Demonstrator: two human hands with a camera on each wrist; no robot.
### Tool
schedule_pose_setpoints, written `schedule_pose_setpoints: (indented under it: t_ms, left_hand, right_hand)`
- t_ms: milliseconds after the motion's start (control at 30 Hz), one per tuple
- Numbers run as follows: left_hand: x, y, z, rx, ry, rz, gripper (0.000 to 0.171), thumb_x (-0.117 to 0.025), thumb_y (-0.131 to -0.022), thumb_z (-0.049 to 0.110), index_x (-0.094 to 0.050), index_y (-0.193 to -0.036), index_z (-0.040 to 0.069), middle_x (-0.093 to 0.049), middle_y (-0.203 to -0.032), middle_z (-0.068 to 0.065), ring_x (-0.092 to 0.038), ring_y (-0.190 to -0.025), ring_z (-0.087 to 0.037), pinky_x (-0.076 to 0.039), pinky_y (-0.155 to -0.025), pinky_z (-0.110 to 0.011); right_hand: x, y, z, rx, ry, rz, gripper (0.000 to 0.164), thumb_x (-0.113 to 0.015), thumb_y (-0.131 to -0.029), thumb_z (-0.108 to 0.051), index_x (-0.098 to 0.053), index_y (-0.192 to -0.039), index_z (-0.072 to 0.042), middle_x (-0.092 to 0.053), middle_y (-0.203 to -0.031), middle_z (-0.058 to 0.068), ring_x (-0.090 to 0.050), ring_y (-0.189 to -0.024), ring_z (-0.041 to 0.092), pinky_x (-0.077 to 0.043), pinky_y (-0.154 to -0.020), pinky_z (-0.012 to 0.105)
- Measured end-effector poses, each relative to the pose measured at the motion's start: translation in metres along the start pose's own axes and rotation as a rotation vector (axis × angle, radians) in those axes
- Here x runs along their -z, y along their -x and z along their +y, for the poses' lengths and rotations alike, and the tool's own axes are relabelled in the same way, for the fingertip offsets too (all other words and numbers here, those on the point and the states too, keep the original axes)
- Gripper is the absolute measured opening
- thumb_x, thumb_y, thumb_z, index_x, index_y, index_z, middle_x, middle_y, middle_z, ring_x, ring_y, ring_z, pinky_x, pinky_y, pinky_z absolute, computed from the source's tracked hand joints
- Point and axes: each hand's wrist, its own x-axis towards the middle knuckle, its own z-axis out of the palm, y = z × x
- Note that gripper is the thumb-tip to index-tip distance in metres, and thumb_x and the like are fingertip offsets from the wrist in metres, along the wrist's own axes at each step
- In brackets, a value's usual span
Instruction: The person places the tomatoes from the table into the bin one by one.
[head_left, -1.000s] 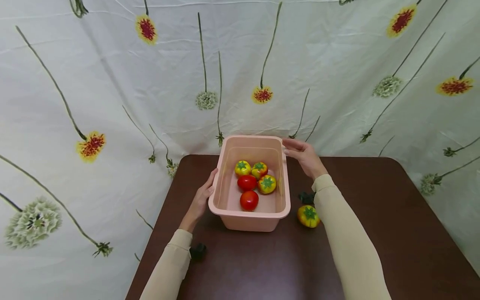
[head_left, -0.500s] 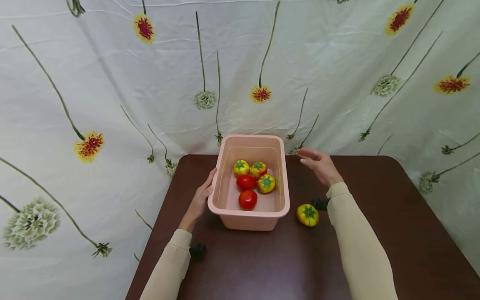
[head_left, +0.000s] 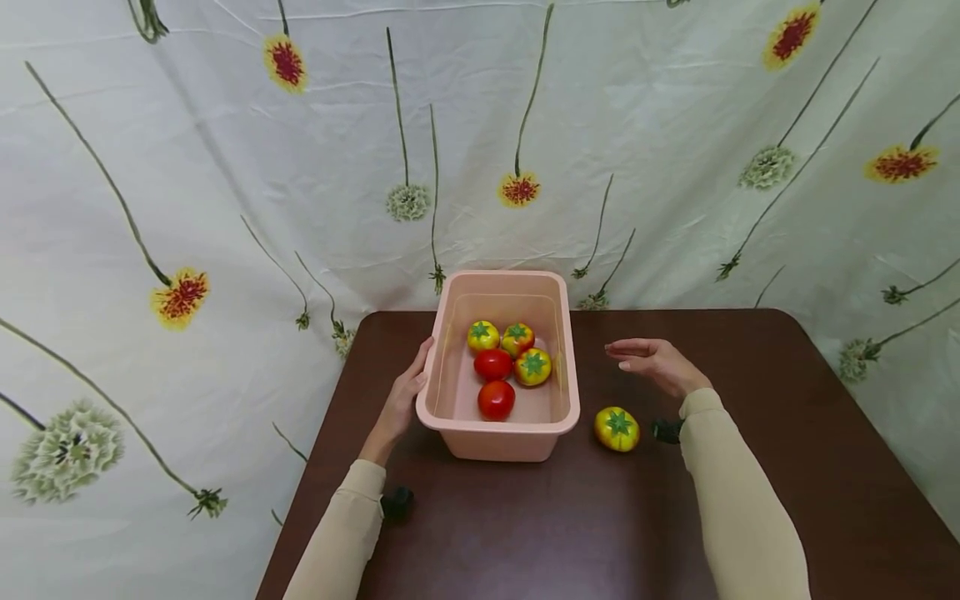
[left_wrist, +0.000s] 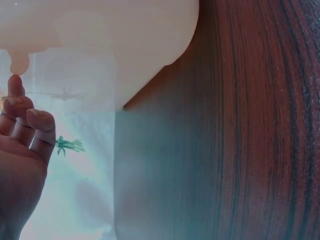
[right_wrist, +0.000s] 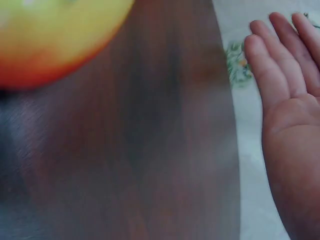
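Observation:
A pink plastic bin (head_left: pixel 498 446) stands on the table, with two red tomatoes and several yellow-green tomatoes inside. My left hand (head_left: pixel 397 408) rests against the bin's left side, below the rim; in the left wrist view its fingers (left_wrist: pixel 44 132) are slightly bent, one tip against the wall. The thumb is hidden there. My right hand (head_left: pixel 660 367) hovers to the right of the bin, holding nothing, its fingers extended. Just below and left of it, a yellow-green tomato (head_left: pixel 617 429) with a green leafy top lies on the table. Part of that tomato also fills a corner of the right wrist view.
The dark brown table (head_left: pixel 495 533) ends at the back against a white cloth (head_left: pixel 465 108) printed with flowers. Dark wrist devices show at both wrists, including the left wrist camera (head_left: pixel 397 504).
My right hand has left the bin's right rim and moved right and toward me, nearer the loose tomato. The left hand and the bin have stayed in place.

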Motion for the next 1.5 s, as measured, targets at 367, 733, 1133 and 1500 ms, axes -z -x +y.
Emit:
schedule_pose_setpoints:
  t_ms: [367,733,1133,1500]
  left_hand:
    - [-0.006,0.000,0.023,0.013,-0.015,-0.001,0.055,-0.027,-0.100,0.005,-0.018,-0.154,-0.001,-0.013,-0.163,-0.016,-0.013,-0.149,-0.029,-0.020,-0.109,-0.007]
    - [0.000,0.000,-0.010,0.008,0.028,0.029,0.055,-0.027,-0.101,0.008,-0.021,-0.156,0.009,-0.015,-0.164,-0.008,-0.014,-0.149,-0.019,-0.019,-0.111,-0.008]
    - [-0.002,-0.002,-0.006,-0.001,0.013,0.012,0.056,-0.027,-0.100,0.006,-0.020,-0.156,0.008,-0.014,-0.164,-0.009,-0.012,-0.149,-0.024,-0.020,-0.111,-0.009]
    - [-0.006,0.002,0.022,-0.014,0.004,0.000,0.055,-0.025,-0.099,0.003,-0.017,-0.153,-0.003,-0.013,-0.162,-0.019,-0.014,-0.148,-0.025,-0.020,-0.110,-0.008]
  right_hand:
    - [-0.003,0.023,0.044,-0.033,-0.149,-0.159,0.058,-0.055,-0.095,-0.002,-0.032,-0.146,0.011,-0.033,-0.151,0.031,-0.051,-0.133,0.023,-0.046,-0.099,0.020]
    - [-0.013,0.035,0.076,-0.017,-0.295,-0.222,0.057,-0.053,-0.093,0.004,-0.032,-0.146,0.010,-0.043,-0.151,0.016,-0.055,-0.126,0.003,-0.046,-0.099,0.021]
    - [-0.013,0.035,0.080,-0.082,-0.266,-0.224,0.052,-0.054,-0.094,0.000,-0.041,-0.143,0.007,-0.066,-0.128,-0.007,-0.062,-0.117,0.007,-0.049,-0.096,0.023]
    - [-0.016,0.039,0.082,-0.078,-0.274,-0.204,0.038,-0.050,-0.098,-0.002,-0.060,-0.133,-0.009,-0.070,-0.117,-0.011,-0.065,-0.107,0.005,-0.051,-0.092,0.023]
